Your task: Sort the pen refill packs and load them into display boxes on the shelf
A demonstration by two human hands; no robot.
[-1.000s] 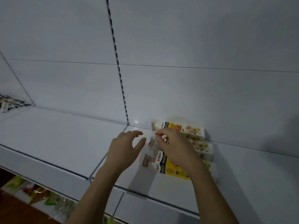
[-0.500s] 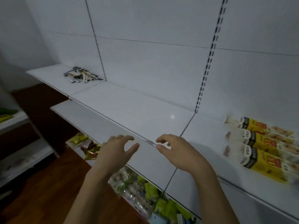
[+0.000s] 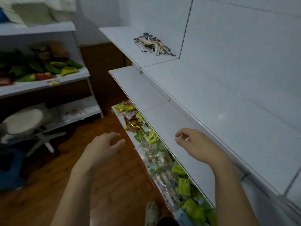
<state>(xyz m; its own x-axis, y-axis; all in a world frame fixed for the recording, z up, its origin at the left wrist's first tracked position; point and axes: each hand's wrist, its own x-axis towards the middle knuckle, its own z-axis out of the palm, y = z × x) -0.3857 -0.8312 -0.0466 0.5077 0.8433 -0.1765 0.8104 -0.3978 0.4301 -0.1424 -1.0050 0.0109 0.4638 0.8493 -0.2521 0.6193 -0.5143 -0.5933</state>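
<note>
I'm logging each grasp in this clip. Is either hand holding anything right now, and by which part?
Nothing is held. The left hand and the right hand both hang loosely curled and empty.

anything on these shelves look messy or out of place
Yes: the pen refill packs lie in a loose, crisscrossed heap on the far upper shelf, not in any box. Both hands hold nothing.

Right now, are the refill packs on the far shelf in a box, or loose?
Loose. The refill packs lie in a jumbled pile directly on the white shelf, pointing different ways, with no box around them.
</note>
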